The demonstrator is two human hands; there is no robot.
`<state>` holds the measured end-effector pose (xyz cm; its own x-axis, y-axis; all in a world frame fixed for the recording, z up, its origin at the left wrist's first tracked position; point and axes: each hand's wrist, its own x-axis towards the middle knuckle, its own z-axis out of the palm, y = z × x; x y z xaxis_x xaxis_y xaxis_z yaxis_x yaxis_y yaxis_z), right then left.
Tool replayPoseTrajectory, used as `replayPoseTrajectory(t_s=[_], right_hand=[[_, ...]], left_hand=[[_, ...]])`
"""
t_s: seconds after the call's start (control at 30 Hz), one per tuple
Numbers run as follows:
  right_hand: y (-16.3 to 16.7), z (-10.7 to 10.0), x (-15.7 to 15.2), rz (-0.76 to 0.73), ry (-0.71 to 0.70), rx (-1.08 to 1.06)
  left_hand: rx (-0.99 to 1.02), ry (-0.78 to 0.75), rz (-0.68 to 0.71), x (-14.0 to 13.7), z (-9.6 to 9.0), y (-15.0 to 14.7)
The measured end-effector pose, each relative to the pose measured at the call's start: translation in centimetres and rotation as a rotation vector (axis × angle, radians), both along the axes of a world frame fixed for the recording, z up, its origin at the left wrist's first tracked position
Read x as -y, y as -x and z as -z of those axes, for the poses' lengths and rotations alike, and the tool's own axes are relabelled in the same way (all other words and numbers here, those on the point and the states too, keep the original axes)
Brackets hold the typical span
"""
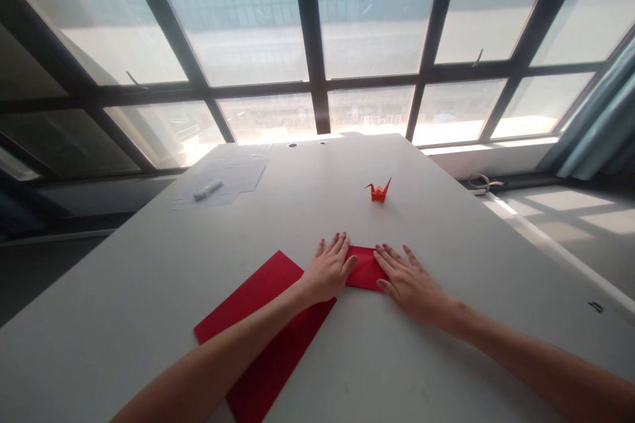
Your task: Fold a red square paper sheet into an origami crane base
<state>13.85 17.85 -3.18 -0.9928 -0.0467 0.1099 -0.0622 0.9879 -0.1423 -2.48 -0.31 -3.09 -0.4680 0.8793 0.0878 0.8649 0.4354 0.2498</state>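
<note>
Windows [372,20] back a white table [307,205] where left hand [326,272] and right hand [409,285], fingers extended, touch red paper [364,269].

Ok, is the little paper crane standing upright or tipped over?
Upright: the crane rests with its body down on the table and one long pointed tip rising above it.

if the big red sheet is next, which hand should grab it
Likely left: the left hand is over an edge of the big sheet; the right hand is farther off, on the small paper's right side.
</note>
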Motion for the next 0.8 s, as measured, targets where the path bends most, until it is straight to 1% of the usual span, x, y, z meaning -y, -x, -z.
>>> replayPoseTrajectory(t_s=[0.03,0.07,0.1,0.13,0.2,0.23,0.33,0.43,0.5,0.53,0.63,0.73,0.8], right_hand=[[0.1,0.0,-0.2,0.017,-0.002,0.006],[0.1,0.0,-0.3,0.032,-0.004,0.008],[0.2,0.1,-0.3,0.041,-0.006,0.008],[0.3,0.2,-0.3,0.045,-0.007,0.007],[0.3,0.5,-0.3,0.044,-0.014,0.003],[0.2,0.6,-0.4,0.041,-0.019,0.003],[-0.1,1.0,-0.9,0.066,-0.047,-0.005],[-0.2,1.0,-1.8,0.2,-0.048,-0.056],[0.1,0.6,-2.4,0.264,0.011,-0.114],[0.3,0.4,-2.6,0.263,0.061,-0.148],[1.3,-0.6,-2.6,0.177,0.208,-0.23],[1.8,-1.1,-2.2,0.123,0.253,-0.228],[1.8,-1.1,-1.9,0.118,0.258,-0.209]], left_hand=[[0.003,-0.042,-0.041,-0.1,-0.1,-0.1],[0.0,-0.083,-0.046,-0.3,-0.3,-0.2],[-0.008,-0.115,-0.012,-0.4,-0.5,-0.3],[-0.016,-0.131,0.053,-0.4,-0.7,-0.5],[-0.022,-0.103,0.196,-0.4,-1.0,-0.8],[-0.019,-0.071,0.24,-0.3,-1.1,-0.9],[-0.013,0.006,0.28,-0.2,-0.9,-0.9],[-0.002,0.017,0.284,-0.3,-0.7,-0.8],[0.014,0.007,0.29,-0.3,-1.0,-0.8],[0.022,0.002,0.297,-0.3,-1.2,-0.8],[0.049,-0.029,0.325,-0.1,-1.9,-1.0],[0.091,-0.081,0.329,0.0,-2.2,-1.0],[0.122,-0.142,0.275,-0.3,-2.0,-0.9]])
